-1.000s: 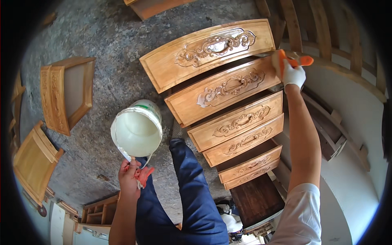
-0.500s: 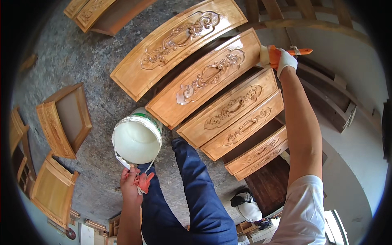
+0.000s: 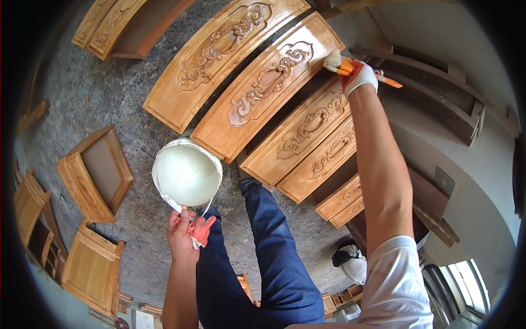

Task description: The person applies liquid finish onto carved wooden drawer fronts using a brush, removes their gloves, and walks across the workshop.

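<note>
My right hand [image 3: 360, 78], in a white glove with an orange-red palm, grips a paint brush [image 3: 346, 67]. Its pale bristles lie at the lower right end of a carved wooden drawer front [image 3: 249, 112], which looks wet and shiny. My left hand [image 3: 183, 230] is closed on the wire handle of a white bucket [image 3: 178, 155]. An orange-red and white glove [image 3: 201, 231] hangs crumpled against that hand's fingers. The bucket tilts toward me, its inside pale; any liquid in it is hard to make out. It stands close to the drawer front's left end.
Another glossy carved drawer front [image 3: 219, 46] lies beyond, and more drawers [image 3: 312, 129] stand nearer me. Separate drawers [image 3: 101, 170] and a wooden panel [image 3: 93, 263] rest on the mottled grey floor at left. Dark wooden frames [image 3: 438, 88] lean along the right wall. A person [image 3: 350, 260] is behind me.
My right hand has drawn the brush from the drawer front's right edge left onto its lower corner. The left hand keeps the bucket; the whole view has shifted slightly.
</note>
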{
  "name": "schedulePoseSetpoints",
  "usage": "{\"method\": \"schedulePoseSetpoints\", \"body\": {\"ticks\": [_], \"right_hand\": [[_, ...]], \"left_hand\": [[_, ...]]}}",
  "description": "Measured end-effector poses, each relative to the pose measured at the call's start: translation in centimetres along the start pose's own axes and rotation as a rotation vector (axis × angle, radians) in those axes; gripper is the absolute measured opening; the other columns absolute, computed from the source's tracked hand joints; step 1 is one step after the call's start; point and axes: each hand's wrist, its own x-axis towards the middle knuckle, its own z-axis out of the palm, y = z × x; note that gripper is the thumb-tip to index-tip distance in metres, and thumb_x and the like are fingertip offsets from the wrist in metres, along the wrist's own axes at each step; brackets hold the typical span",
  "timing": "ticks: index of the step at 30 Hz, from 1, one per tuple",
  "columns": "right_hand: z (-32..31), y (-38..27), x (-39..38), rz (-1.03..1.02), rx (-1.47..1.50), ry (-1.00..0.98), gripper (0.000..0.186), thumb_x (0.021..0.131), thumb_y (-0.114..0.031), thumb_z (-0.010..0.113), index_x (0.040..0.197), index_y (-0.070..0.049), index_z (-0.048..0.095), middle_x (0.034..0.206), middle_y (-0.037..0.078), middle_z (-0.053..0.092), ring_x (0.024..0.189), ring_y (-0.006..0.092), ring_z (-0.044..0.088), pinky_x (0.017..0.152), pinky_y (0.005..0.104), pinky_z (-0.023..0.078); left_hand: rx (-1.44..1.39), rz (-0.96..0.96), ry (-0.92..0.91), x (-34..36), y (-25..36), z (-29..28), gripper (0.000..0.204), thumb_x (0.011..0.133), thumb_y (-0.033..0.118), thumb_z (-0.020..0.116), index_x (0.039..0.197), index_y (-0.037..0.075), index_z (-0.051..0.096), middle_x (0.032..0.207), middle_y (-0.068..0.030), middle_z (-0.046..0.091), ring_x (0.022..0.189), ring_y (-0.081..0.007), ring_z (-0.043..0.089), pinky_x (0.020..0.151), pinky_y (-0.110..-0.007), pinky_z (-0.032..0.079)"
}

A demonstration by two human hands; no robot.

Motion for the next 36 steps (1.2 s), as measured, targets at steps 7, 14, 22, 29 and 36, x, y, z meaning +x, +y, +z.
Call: {"method": "schedulePoseSetpoints", "body": {"ticks": [7,14,22,29,36], "right_hand": [[-3.8,9.5,-9.6,0.216,0.383,-0.062,0.022,0.093,-0.001,0.060,0.115,0.003,0.059,0.107,0.020,0.065,0.091,0.0313,0.069,0.078,0.0399,0.063],[-8.3,21.7,-22.6,0.414,0.290,-0.166,0.035,0.094,-0.007,0.062,0.128,0.003,0.059,0.115,0.020,0.066,0.095,0.0282,0.068,0.078,0.0385,0.060],[-8.5,21.5,-27.4,-0.442,-0.516,-0.648,0.029,0.086,-0.006,0.065,0.115,-0.003,0.064,0.111,0.016,0.066,0.095,0.0294,0.065,0.081,0.0362,0.055],[0.0,22.0,-26.5,-1.795,-1.486,-0.955,0.019,0.080,-0.025,0.065,0.092,-0.012,0.071,0.095,0.010,0.064,0.088,0.0296,0.054,0.077,0.0405,0.045],[-3.0,22.4,-27.5,-1.753,-1.908,-1.126,0.017,0.081,-0.026,0.064,0.078,-0.011,0.071,0.089,0.011,0.064,0.088,0.0325,0.053,0.079,0.0434,0.043]], "left_hand": [[0.060,0.035,-0.045,0.1,0.5,0.4,0.016,0.103,0.022,0.059,0.104,0.007,0.057,0.081,-0.0051,0.059,0.063,-0.0158,0.059,0.065,-0.042,0.062],[0.043,-0.027,-0.128,0.4,-0.5,-2.0,0.017,0.104,0.016,0.057,0.116,0.004,0.055,0.098,-0.0067,0.061,0.076,-0.0205,0.066,0.084,-0.053,0.061],[-0.005,0.000,-0.003,0.2,-1.3,-3.5,0.016,0.104,0.019,0.057,0.100,0.004,0.057,0.083,-0.0076,0.058,0.065,-0.0154,0.058,0.072,-0.045,0.063],[-0.124,-0.056,-0.008,0.5,-3.2,-6.2,0.018,0.104,0.015,0.058,0.114,0.000,0.054,0.099,-0.0103,0.059,0.077,-0.0239,0.069,0.082,-0.051,0.063],[-0.159,-0.011,0.030,-0.5,-2.6,-9.1,0.023,0.104,0.024,0.059,0.101,0.002,0.056,0.084,-0.0107,0.060,0.073,-0.0224,0.067,0.069,-0.042,0.062]]}}
